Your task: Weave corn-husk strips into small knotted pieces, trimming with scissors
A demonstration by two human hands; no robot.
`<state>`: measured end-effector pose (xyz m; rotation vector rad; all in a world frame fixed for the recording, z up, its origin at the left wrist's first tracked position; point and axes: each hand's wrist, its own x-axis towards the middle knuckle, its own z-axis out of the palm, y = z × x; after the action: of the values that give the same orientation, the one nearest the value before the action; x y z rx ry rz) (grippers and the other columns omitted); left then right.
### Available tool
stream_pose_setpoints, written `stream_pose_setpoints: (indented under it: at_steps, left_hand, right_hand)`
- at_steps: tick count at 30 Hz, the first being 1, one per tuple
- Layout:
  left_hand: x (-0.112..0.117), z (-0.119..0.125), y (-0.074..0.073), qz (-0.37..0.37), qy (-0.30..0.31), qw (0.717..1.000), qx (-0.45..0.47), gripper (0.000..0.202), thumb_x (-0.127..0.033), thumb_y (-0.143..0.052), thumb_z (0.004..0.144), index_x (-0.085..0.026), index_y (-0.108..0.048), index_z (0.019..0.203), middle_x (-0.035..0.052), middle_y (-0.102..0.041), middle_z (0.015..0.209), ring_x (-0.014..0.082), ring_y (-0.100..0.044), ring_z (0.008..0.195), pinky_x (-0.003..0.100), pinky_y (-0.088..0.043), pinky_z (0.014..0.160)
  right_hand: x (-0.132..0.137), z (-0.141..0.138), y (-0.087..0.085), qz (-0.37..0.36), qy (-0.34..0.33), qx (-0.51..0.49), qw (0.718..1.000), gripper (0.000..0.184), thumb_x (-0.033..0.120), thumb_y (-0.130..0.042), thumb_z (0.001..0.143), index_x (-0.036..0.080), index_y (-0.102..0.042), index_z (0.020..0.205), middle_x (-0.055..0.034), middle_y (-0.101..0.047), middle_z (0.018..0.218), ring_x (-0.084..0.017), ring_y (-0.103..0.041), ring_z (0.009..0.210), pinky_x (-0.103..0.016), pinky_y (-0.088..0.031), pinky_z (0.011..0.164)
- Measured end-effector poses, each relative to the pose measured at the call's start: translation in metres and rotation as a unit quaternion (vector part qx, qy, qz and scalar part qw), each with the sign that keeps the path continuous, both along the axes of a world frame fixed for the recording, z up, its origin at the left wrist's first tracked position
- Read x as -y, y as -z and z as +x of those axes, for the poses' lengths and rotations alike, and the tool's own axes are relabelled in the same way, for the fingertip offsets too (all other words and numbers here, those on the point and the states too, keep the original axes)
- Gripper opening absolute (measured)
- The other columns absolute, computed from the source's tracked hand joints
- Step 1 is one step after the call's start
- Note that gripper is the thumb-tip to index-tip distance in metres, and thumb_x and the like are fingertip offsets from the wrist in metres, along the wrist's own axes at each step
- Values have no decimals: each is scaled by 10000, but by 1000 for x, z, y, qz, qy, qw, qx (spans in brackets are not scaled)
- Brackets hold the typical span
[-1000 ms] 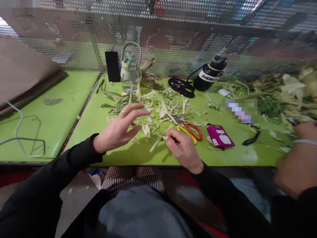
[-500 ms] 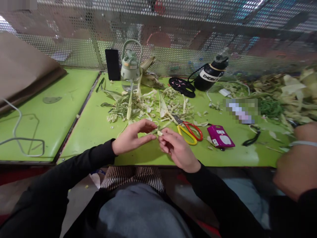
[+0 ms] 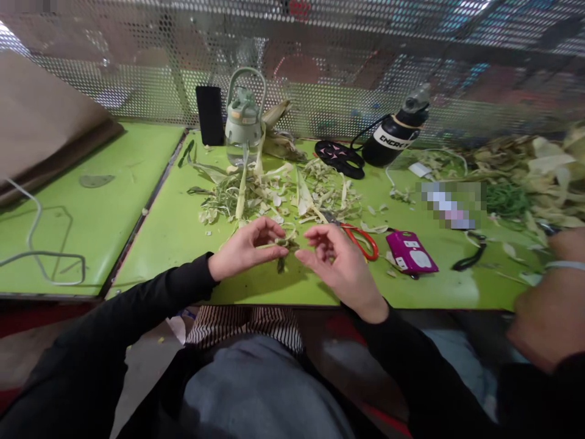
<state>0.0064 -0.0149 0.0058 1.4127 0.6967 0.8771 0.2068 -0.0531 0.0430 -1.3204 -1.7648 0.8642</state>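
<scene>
My left hand (image 3: 249,249) pinches a thin, pale green corn husk strip (image 3: 289,234) between thumb and fingers, with a darker wisp hanging below. A short gap to the right, my right hand (image 3: 342,268) is open, its curled fingers apart and nothing visible in them. Just beyond both hands lies a heap of shredded husk scraps (image 3: 269,192), with longer pale husk pieces on top. Scissors (image 3: 363,235) rest by my right hand; the red handle shows and the yellow one is mostly hidden behind the hand.
A lidded water bottle (image 3: 243,131) and a black phone (image 3: 210,116) stand by the perforated screen. Farther right are a black bottle (image 3: 393,140), a black palette-shaped pad (image 3: 339,158) and a purple box (image 3: 411,252). Another person's arm (image 3: 548,305) is at the right edge.
My right hand has come away from the husk strip, moving right and opening. My left hand stays nearly in place, still pinching the strip. The yellow scissor handle is now mostly covered.
</scene>
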Motion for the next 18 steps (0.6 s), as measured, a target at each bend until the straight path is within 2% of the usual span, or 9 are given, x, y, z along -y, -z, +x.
stream_pose_setpoints:
  at_steps: [1, 3, 6, 9, 12, 14, 16, 18]
  left_hand:
    - [0, 0, -1, -26, 11, 1000, -5, 310, -225, -780, 751, -133, -553, 941, 30, -627, 888, 98, -608, 791, 246, -509, 739]
    - [1, 1, -3, -67, 27, 997, -6, 348, -211, -815, 700, -132, -556, 919, -2, -608, 802, 83, -585, 725, 233, -496, 691]
    - [2, 4, -7, -119, 15, 992, 36, 372, -219, -827, 672, -143, -558, 917, -39, -587, 719, 71, -556, 648, 222, -475, 637]
    - [4, 6, -9, -129, 0, 990, 61, 282, -242, -798, 701, -142, -575, 843, -31, -609, 739, 56, -539, 627, 211, -457, 630]
    - [4, 7, -9, -121, -9, 991, 63, 252, -240, -789, 713, -141, -575, 802, -28, -617, 755, 50, -532, 629, 201, -449, 631]
    - [4, 7, -8, -123, -6, 990, 65, 263, -244, -797, 711, -140, -571, 795, -33, -609, 736, 52, -536, 629, 203, -451, 636]
    - [3, 7, -7, -125, 14, 990, 68, 273, -257, -804, 718, -138, -570, 794, -36, -606, 719, 56, -545, 633, 210, -460, 654]
    - [1, 6, -4, -126, 47, 988, 75, 290, -278, -815, 719, -136, -576, 802, -30, -624, 727, 63, -564, 651, 223, -475, 682]
  right_hand:
    - [-2, 1, -1, 54, 6, 42, 998, 322, 422, -743, 804, 201, -617, 1001, -14, -595, 883, -112, -494, 662, -260, -424, 617]
    - [-6, 1, -1, 106, -16, 91, 990, 201, 378, -693, 857, 203, -646, 944, -23, -613, 888, -124, -515, 690, -265, -429, 634]
    - [-9, -2, 1, 101, -19, 85, 991, 169, 335, -605, 921, 197, -634, 828, -12, -611, 796, -131, -536, 691, -262, -424, 630]
    - [-9, -5, 3, 70, 8, 50, 996, 148, 330, -628, 895, 194, -633, 836, -8, -616, 790, -130, -536, 683, -263, -423, 628]
    - [-9, -4, 2, 7, 15, -14, 1000, 155, 339, -648, 864, 189, -634, 829, 4, -597, 764, -115, -504, 650, -257, -402, 599]
    - [-11, -2, 1, -70, 6, -87, 994, 188, 366, -670, 836, 184, -631, 804, 28, -538, 693, -93, -438, 588, -240, -343, 531]
    - [-13, 0, 2, -170, -14, -174, 970, 229, 390, -714, 784, 182, -620, 776, 48, -476, 646, -73, -363, 535, -224, -257, 465]
    - [-15, 2, 5, -265, -37, -248, 931, 279, 400, -766, 710, 182, -598, 754, 58, -447, 625, -62, -324, 507, -213, -189, 430]
